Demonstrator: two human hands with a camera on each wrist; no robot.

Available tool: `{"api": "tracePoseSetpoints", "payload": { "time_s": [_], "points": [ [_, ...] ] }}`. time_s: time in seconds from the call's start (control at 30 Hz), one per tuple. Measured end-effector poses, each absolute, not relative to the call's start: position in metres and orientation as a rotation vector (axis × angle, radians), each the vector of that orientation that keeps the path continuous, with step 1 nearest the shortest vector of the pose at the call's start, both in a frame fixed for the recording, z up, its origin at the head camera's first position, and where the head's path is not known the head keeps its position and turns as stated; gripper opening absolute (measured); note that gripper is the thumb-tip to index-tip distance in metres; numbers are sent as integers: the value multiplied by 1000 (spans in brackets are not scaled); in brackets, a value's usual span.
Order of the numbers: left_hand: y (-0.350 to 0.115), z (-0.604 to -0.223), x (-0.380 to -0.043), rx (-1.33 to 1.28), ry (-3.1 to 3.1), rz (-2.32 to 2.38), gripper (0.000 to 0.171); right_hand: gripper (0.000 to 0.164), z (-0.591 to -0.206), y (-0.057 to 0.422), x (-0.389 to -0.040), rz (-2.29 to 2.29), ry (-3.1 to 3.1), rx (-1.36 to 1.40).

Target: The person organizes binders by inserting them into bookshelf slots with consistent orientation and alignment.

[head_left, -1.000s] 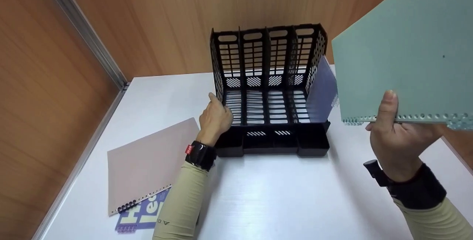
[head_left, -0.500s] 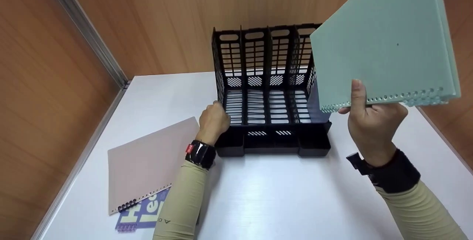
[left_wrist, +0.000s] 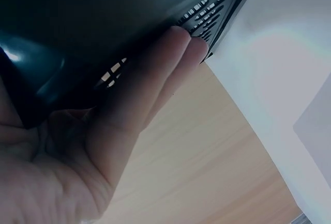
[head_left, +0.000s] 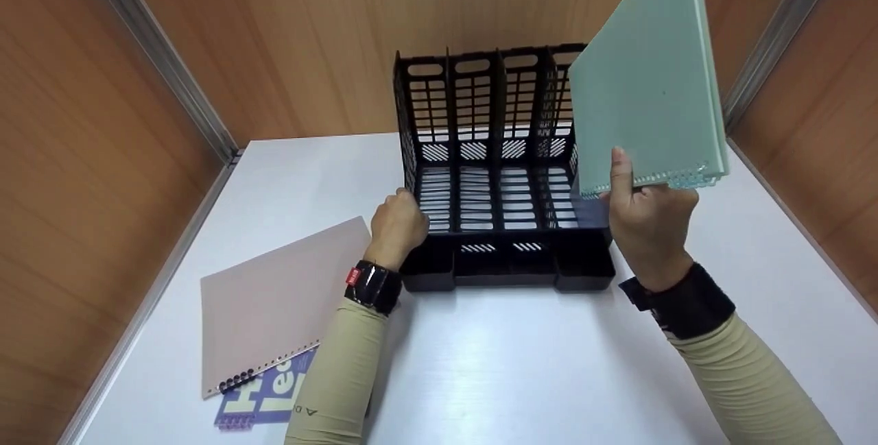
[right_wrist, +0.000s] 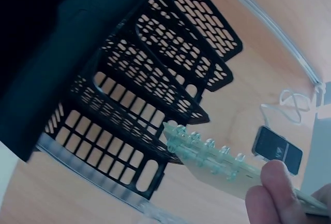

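Note:
A black file rack [head_left: 507, 263] with several upright compartments stands against the back wall. My left hand [head_left: 398, 229] grips its left side wall near the front; in the left wrist view the fingers [left_wrist: 155, 74] lie long against the black plastic and the thumb side is partly hidden. My right hand [head_left: 651, 232] holds a light green ring-bound notebook [head_left: 638, 88] by its bound lower edge, thumb on the cover. The notebook is raised over the rack's right end, its rings [right_wrist: 207, 146] downward. Behind it, a purple notebook [head_left: 590, 212] stands in the rightmost compartment, mostly hidden.
On the white table [head_left: 473, 369] at left lies a pinkish-grey notebook [head_left: 281, 301], overlapping a purple notebook [head_left: 236, 407] with large pale lettering. Wooden panels [head_left: 309, 40] enclose the back and sides. A phone-like device [right_wrist: 277, 149] with a white cable shows in the right wrist view.
My right hand has brought the green notebook leftward to the rack's right end, turning it more edge-on. My left hand's extended finger has folded down onto the rack's side wall.

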State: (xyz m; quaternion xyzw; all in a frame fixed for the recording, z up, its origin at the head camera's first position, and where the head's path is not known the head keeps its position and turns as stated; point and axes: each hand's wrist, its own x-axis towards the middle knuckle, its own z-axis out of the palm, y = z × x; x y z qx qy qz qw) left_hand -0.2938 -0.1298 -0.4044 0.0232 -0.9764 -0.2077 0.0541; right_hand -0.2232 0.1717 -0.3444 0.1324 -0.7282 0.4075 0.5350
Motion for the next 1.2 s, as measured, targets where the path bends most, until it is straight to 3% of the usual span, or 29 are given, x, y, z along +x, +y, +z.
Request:
{"api": "tracePoseSetpoints", "payload": {
  "time_s": [0.23,0.6,0.8,1.2],
  "points": [
    [-129,-405,-294,67,-2963,-623,31,27,-366,167,-232,764,-1877,292],
    [-128,-406,-293,38,-2936,-620,32,39,-393,168,-251,679,-1998,244],
    [-130,-406,-293,59,-2948,-631,32,30,-404,172,-257,715,-2085,246],
    [-129,-407,-294,72,-2934,-635,30,31,-410,174,-257,715,-2146,245]
  ]
}}
